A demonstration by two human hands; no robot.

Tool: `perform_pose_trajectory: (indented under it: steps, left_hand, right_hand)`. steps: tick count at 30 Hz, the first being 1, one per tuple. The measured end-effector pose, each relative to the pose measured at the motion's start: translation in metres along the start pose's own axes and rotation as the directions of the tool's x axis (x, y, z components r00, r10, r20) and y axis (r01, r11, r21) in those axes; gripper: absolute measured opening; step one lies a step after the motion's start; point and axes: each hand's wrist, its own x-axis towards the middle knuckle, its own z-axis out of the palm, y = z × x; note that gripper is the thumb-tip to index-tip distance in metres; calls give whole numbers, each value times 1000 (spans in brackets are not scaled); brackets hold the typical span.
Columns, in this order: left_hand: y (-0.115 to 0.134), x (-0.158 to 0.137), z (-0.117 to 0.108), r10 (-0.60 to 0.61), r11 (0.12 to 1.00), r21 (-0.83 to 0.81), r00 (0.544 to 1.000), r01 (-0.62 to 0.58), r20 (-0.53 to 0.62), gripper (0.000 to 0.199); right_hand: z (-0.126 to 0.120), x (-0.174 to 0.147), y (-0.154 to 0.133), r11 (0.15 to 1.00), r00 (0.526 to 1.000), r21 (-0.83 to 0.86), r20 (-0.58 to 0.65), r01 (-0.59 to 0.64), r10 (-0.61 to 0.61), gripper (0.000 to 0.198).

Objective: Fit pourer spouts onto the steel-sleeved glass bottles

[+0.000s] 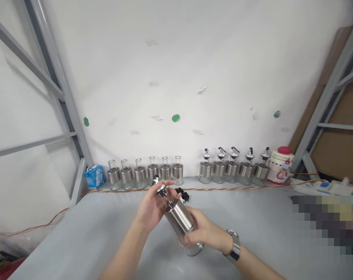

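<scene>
Left hand: the left hand (151,205) wraps its fingers around the spout cap (161,189) at the top of the oil bottle (180,221), gripping it.
Right hand: the right hand (204,232) clasps the lower body of the same bottle from the side; a metal wristwatch (234,245) sits on that wrist.
Oil bottle: steel-sleeved glass, held tilted above the middle of the table, top leaning toward the left hand, glass base low and to the right.
Hidden: the bottle's lower glass is partly covered by the right hand's fingers; the spout's exact form under the left fingers cannot be made out.
Small black parts (182,193): lying on the table just behind the hands, too small to identify.
Blurred: a pixelated patch (328,223) covers the right edge of the table.
Cut off: both forearms leave the frame at the bottom.
Surface: a pale grey table (91,229), with a twisted red-and-yellow cable (237,189) running along its back.
Back row: six open-necked bottles (145,173) on the left, five bottles with pourers (233,167) on the right, then a red-lidded white jar (281,165); a blue carton (95,177) stands at the far left.
Room: a white wall (179,70) with green marks, grey metal frames (56,85) on either side.
</scene>
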Motion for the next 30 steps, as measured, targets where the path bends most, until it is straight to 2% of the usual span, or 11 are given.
perform_pose_trajectory:
  steps: [2, 5, 7, 9, 13, 17, 25, 28, 30]
  left_hand:
    - [0, 0, -1, -14, 999, -38, 1000, 15, 18, 26]
    - [-3, 2, -5, -90, 994, -73, 995, 87, -45, 22]
    - [-5, 4, -6, -147, 987, -73, 985, 141, -87, 24]
    - [-8, 5, -6, -175, 982, -80, 982, 169, -78, 28]
    - [-13, 6, -1, -97, 985, -144, 995, 93, -17, 30]
    - [-17, 6, 1, -20, 979, -201, 998, 8, -58, 28]
    - [-20, 5, -1, 20, 976, -215, 998, -33, -65, 23]
    - [-20, 5, 1, 29, 977, -209, 996, -45, -80, 23]
    - [-20, 5, 2, 10, 980, -194, 991, -36, -134, 24]
  right_hand:
    - [2, 0, -1, 1000, 1000, 19, 4, -6, 6, 52]
    - [4, 1, 2, 999, 999, 30, -50, -20, 22, 53]
    - [4, 2, 6, 999, 996, 26, -88, -27, 29, 53]
    - [3, 2, 8, 999, 994, 28, -102, -31, 34, 50]
    - [6, 1, 8, 997, 994, 67, -103, -28, 35, 45]
    - [9, 0, 6, 993, 995, 111, -83, -44, 53, 41]
    - [11, 1, 7, 986, 991, 151, -103, -64, 80, 43]
    - [11, 2, 12, 978, 994, 196, -67, -77, 91, 42]
    - [11, 3, 16, 955, 992, 276, -31, -108, 121, 43]
